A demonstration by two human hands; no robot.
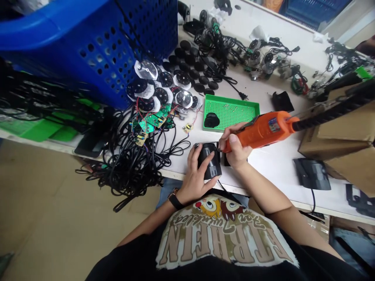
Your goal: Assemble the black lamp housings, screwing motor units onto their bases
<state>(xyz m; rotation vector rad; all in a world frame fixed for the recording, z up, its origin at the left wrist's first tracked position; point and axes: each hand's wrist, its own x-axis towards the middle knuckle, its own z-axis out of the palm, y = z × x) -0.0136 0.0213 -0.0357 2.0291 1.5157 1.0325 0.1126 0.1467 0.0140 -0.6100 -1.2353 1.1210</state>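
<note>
Black plastic housing (209,160), long axis near upright, clamped in left hand (193,177); right hand (235,146), just beside it, clamped on orange electric screwdriver (263,130), aimed at housing's top.

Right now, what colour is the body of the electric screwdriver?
The electric screwdriver has an orange body, seen best in the head view.

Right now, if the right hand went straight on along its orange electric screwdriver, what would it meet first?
Probably the black plastic cylindrical housing in the left hand: the orange electric screwdriver in the right hand ends at its top, though depth is unclear.
</note>
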